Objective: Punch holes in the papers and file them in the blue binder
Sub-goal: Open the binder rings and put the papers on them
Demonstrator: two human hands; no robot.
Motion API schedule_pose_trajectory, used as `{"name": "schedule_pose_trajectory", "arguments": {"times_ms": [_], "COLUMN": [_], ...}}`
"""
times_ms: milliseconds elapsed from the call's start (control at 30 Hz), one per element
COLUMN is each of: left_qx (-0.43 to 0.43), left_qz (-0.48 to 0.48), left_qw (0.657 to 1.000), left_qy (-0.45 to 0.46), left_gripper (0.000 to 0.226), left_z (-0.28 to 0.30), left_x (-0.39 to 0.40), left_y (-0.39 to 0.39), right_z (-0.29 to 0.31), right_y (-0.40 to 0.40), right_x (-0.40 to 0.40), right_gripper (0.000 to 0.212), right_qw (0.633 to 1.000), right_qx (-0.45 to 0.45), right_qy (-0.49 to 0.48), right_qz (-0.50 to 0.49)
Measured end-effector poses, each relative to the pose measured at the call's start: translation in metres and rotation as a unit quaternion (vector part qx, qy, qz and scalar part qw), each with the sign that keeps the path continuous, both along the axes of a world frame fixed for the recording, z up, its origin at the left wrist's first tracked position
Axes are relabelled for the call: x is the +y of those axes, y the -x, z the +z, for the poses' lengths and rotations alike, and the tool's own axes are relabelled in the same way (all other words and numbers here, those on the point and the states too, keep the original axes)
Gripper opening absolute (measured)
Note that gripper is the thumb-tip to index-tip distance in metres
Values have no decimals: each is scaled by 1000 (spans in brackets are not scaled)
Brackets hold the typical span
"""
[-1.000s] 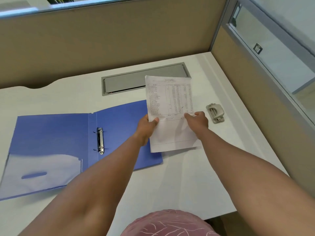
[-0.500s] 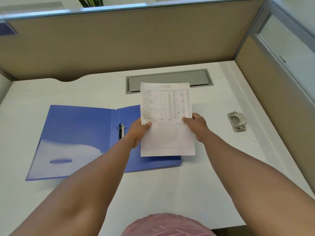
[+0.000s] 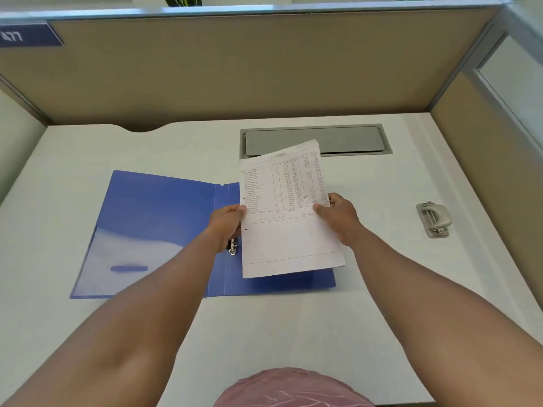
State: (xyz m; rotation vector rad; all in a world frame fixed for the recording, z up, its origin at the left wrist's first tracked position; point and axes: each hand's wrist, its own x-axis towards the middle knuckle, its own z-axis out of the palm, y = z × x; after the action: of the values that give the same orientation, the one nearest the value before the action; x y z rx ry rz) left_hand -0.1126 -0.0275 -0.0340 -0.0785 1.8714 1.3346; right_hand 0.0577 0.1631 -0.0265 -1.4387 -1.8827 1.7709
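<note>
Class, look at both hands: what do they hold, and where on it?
Both hold the papers: left hand at the punched left edge, right hand at the right edge.

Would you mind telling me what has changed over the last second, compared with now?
The papers have tilted, top edge swinging right, and now sit over the blue binder's right half. Left hand and right hand keep their grip on the side edges. Binder stays open; hole punch untouched.

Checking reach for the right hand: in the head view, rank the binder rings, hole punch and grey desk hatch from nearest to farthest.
From the right hand:
1. hole punch, to its right.
2. binder rings, to its left, and the grey desk hatch, behind: too close to call.
</note>
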Motion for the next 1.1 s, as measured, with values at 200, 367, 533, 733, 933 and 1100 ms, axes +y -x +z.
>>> {"name": "schedule_pose_trajectory", "arguments": {"times_ms": [200, 367, 533, 733, 933, 1100], "left_qx": [-4, -3, -4, -16, -25, -26], "left_qz": [69, 90, 92, 57, 23, 22], "left_qw": [998, 996, 995, 998, 999, 999], "left_qy": [1, 20, 39, 24, 16, 27], "left_gripper": [6, 10, 15, 14, 16, 8], "left_z": [-4, -12, -24, -30, -30, -34], "left_x": [-14, -19, -21, -22, -19, -16], "left_y": [15, 20, 21, 24, 22, 20], "right_z": [-3, -6, -10, -15, -20, -22], "right_y": [9, 15, 17, 12, 6, 3], "right_x": [-16, -24, -24, -18, -15, -14], "right_gripper": [32, 29, 22, 33, 36, 32], "right_qw": [1000, 999, 999, 999, 999, 999], "right_qx": [6, 4, -7, -16, -24, -29], "right_qy": [22, 26, 28, 31, 38, 42], "right_qz": [16, 19, 14, 3, -2, -4]}}
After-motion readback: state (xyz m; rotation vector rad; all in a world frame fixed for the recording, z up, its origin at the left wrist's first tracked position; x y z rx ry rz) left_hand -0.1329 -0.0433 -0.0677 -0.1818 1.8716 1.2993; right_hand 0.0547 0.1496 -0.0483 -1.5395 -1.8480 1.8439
